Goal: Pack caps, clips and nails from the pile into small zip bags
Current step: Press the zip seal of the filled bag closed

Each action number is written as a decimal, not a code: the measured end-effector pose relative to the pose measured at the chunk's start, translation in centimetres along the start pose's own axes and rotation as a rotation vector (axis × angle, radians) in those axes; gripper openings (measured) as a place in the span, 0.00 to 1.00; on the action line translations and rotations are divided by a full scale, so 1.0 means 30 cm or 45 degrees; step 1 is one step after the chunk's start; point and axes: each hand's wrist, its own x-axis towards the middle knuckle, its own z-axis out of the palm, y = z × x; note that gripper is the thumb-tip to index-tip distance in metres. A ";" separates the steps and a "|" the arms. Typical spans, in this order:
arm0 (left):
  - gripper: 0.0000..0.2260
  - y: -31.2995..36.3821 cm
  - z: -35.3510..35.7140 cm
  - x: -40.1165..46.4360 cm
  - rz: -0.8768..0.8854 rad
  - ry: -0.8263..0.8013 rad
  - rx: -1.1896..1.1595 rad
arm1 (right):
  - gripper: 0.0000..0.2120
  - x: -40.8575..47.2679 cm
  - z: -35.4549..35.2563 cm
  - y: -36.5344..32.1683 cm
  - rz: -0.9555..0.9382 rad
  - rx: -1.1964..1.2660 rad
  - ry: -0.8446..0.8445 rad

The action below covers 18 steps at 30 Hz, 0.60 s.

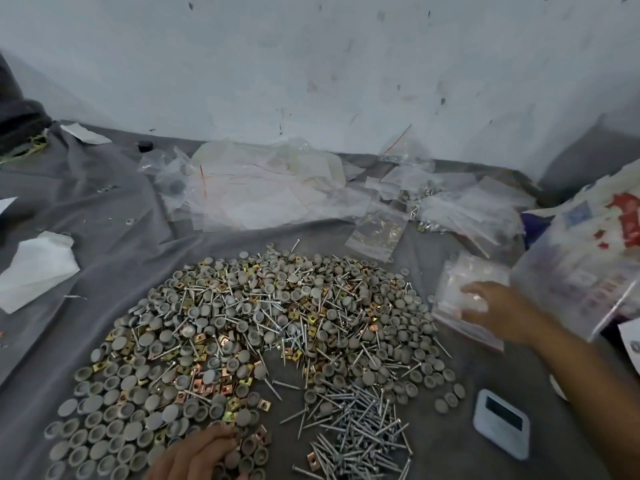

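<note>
Right hand (485,306) reaches out, fingers spread flat on a stack of zip bags (464,292); left hand (197,452) rests, fingers loosely bent, on the caps (114,438), grip unclear.

No readable text, printed bag (588,271) blurred, white device (501,424) screen illegible
</note>
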 end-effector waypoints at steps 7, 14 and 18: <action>0.38 0.126 -0.007 0.059 -0.225 0.384 0.130 | 0.11 -0.064 0.051 0.051 -0.066 0.087 0.192; 0.26 0.148 0.028 0.011 -0.348 0.517 0.168 | 0.08 -0.121 -0.041 0.006 -0.077 0.314 0.520; 0.25 0.153 0.025 0.013 -0.308 0.534 0.196 | 0.03 -0.293 -0.115 -0.183 -0.268 0.472 0.753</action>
